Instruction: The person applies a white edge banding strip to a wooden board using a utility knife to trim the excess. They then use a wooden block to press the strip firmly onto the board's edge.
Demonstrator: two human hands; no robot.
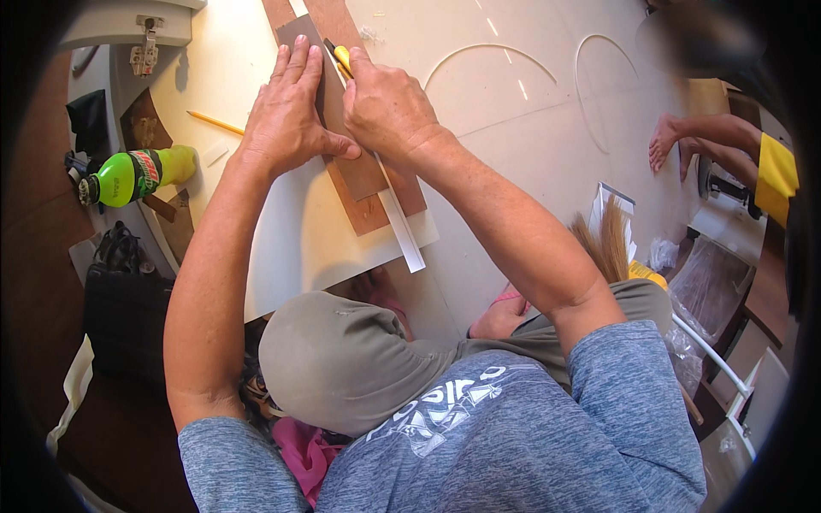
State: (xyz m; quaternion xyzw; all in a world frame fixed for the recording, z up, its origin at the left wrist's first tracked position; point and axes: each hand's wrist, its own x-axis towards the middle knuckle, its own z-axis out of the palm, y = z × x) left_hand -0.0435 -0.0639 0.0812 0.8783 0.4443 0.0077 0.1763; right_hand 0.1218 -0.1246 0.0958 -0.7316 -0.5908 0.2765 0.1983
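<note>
My left hand (pixel 289 120) lies flat on a dark brown board (pixel 366 173), fingers stretched toward its far end and thumb out to the right. My right hand (pixel 391 107) is closed around a yellow-and-black utility knife (pixel 343 58), beside the board's right edge. Its blade cannot be made out clearly. A narrow white strip (pixel 400 229) runs along that edge and sticks out at the near end. More reddish-brown board (pixel 369 219) lies underneath, on a large white sheet (pixel 286 248). Left of my left hand rests a yellow pencil (pixel 214 122).
A green soda bottle (pixel 141 176) lies at the left, below a metal hinge (pixel 145 51). Thin curved white strips (pixel 492 46) lie on the tiled floor. A broom (pixel 611 239) and dustpan are at the right, near clear plastic wrap (pixel 710 282). Another person's foot (pixel 663 144) shows beyond.
</note>
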